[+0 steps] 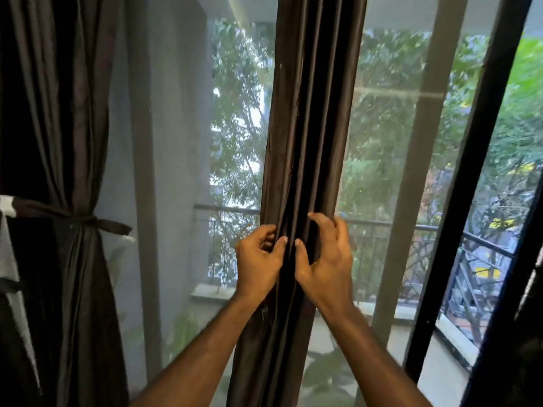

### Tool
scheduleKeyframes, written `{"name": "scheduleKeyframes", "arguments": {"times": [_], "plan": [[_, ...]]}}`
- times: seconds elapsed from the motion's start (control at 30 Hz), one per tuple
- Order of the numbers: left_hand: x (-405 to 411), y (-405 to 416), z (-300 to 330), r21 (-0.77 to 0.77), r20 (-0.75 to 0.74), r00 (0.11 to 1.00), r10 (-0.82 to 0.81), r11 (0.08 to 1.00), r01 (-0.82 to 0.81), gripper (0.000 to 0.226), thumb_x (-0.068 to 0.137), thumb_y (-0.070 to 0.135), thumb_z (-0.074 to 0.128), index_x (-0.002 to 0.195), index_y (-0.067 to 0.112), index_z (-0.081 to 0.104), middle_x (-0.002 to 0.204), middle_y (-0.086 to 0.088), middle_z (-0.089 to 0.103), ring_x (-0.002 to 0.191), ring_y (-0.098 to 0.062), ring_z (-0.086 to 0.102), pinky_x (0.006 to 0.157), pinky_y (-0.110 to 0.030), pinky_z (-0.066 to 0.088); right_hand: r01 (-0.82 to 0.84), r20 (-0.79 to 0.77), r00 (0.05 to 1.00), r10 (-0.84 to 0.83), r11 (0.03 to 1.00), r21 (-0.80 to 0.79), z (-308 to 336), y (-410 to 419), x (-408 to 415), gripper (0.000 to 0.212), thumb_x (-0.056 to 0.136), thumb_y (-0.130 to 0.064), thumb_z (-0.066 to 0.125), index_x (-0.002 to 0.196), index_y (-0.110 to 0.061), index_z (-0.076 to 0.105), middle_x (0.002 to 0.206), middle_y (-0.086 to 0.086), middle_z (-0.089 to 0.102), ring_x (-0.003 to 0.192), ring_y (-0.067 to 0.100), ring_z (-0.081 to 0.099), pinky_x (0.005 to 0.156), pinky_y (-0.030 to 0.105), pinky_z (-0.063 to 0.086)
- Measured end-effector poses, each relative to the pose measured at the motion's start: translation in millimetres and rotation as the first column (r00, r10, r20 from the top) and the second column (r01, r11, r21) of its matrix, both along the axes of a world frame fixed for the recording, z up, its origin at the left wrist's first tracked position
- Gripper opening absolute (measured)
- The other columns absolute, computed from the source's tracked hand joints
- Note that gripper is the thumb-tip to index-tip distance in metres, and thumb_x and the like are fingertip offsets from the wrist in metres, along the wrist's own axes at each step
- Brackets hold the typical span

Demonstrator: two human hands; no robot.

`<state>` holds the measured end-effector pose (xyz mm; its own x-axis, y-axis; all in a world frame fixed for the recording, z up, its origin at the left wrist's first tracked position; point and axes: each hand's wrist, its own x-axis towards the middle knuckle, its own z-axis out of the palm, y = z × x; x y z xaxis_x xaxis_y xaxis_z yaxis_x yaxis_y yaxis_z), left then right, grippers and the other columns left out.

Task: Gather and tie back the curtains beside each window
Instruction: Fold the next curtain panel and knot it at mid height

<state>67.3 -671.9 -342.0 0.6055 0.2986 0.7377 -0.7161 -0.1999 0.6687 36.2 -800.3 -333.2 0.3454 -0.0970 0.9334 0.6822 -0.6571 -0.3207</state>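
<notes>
Both forearms reach up from the near edge to the middle curtain [305, 142], a dark brown bunch of folds hanging at the centre of the glass. The left hand [260, 259] grips its left side, fingers curled into the pleats and thumb pressed on the front. The right hand [324, 254] clasps the right side, fingers hooked round the far edge, thumb on the cloth. At far left a second curtain [73, 113] hangs gathered, bound by a tie-back [85, 221]. Beyond the glass run a balcony railing [440, 230] and green trees [390, 136]; a black door frame [470, 201] slants at right.
</notes>
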Motion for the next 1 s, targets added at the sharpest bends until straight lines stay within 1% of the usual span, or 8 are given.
{"name": "scheduleKeyframes", "arguments": {"times": [0.13,0.33,0.43,0.53,0.67,0.8,0.9,1.0], "plan": [[-3.8,10.7,-24.2,-0.051,-0.042,0.998,0.055,0.997,-0.057,0.014,0.083,0.001,0.079,0.085,0.013,0.075,0.069,0.007,0.071,0.063,-0.008,0.068,0.062,-0.030,0.060,0.346,0.032,0.938,-0.344,0.936,-0.063,-20.1,4.9,-6.3,0.039,0.082,-0.026,0.081,0.118,-0.018,0.068,0.133,0.010,0.040,0.112,0.029,0.049,0.090,0.047,0.046],[-9.0,19.3,-61.0,-0.061,-0.115,0.990,0.085,0.994,-0.093,0.010,0.081,0.003,0.082,0.077,0.008,0.074,0.063,0.002,0.069,0.058,-0.013,0.065,0.057,-0.027,0.053,0.538,0.173,0.841,-0.513,0.829,-0.153,-37.8,13.5,-11.0,0.033,0.074,-0.006,0.070,0.104,-0.019,0.077,0.101,0.004,0.055,0.086,0.028,0.050,0.073,0.037,0.028],[-9.9,28.4,-70.8,-0.071,-0.111,0.987,0.117,0.990,-0.125,0.010,0.082,0.003,0.082,0.077,0.009,0.074,0.066,0.007,0.070,0.060,-0.006,0.066,0.060,-0.024,0.054,0.495,0.129,0.868,-0.479,0.855,-0.155,-45.4,17.0,-13.9,0.015,0.087,-0.026,0.070,0.098,-0.019,0.078,0.087,0.000,0.067,0.081,0.031,0.059,0.071,0.039,0.032],[-17.9,20.1,-75.1,0.003,-0.056,0.995,0.088,0.996,-0.088,0.006,0.085,0.004,0.078,0.087,0.010,0.078,0.074,0.008,0.074,0.067,-0.010,0.071,0.062,-0.034,0.059,0.472,0.037,0.880,-0.473,0.866,-0.166,-53.1,31.7,-14.4,0.027,0.088,-0.044,0.072,0.098,-0.020,0.078,0.088,0.000,0.068,0.086,0.030,0.060,0.072,0.038,0.032],[-25.7,19.5,-74.4,0.059,0.047,0.994,0.101,0.993,-0.103,0.012,0.091,0.009,0.073,0.101,0.013,0.079,0.085,0.009,0.075,0.075,-0.013,0.072,0.063,-0.035,0.059,0.366,-0.013,0.929,-0.370,0.923,-0.123,-65.2,37.1,-8.4,0.014,0.087,-0.022,0.069,0.098,-0.016,0.076,0.092,0.002,0.070,0.085,0.030,0.060,0.072,0.039,0.036],[-25.6,26.6,-68.7,0.012,0.056,0.990,0.132,0.991,-0.133,0.012,0.092,0.015,0.069,0.100,0.014,0.078,0.083,0.007,0.075,0.073,-0.016,0.071,0.064,-0.042,0.059,0.232,-0.061,0.972,-0.229,0.971,0.057,-75.9,30.8,-12.3,0.009,0.090,-0.014,0.066,0.095,-0.012,0.073,0.086,0.002,0.071,0.079,0.027,0.061,0.072,0.038,0.046],[-32.4,24.3,-61.2,-0.029,0.061,0.993,0.103,0.994,-0.102,0.014,0.091,0.014,0.070,0.101,0.021,0.077,0.082,0.009,0.075,0.070,-0.012,0.071,0.061,-0.033,0.059,0.209,-0.061,0.976,-0.211,0.977,-0.043,-82.8,36.1,-17.1,0.008,0.090,-0.016,0.067,0.095,-0.016,0.074,0.090,-0.002,0.073,0.082,0.024,0.063,0.073,0.041,0.050],[-34.1,25.6,-59.1,-0.006,0.106,0.982,0.156,0.988,-0.156,0.009,0.091,0.009,0.071,0.096,0.011,0.078,0.079,0.008,0.074,0.068,-0.010,0.069,0.058,-0.027,0.056,0.179,-0.057,0.982,-0.179,0.984,-0.018,-88.8,38.0,-19.0,0.009,0.090,-0.016,0.068,0.096,-0.015,0.075,0.092,-0.004,0.073,0.087,0.022,0.064,0.075,0.041,0.050]]}}
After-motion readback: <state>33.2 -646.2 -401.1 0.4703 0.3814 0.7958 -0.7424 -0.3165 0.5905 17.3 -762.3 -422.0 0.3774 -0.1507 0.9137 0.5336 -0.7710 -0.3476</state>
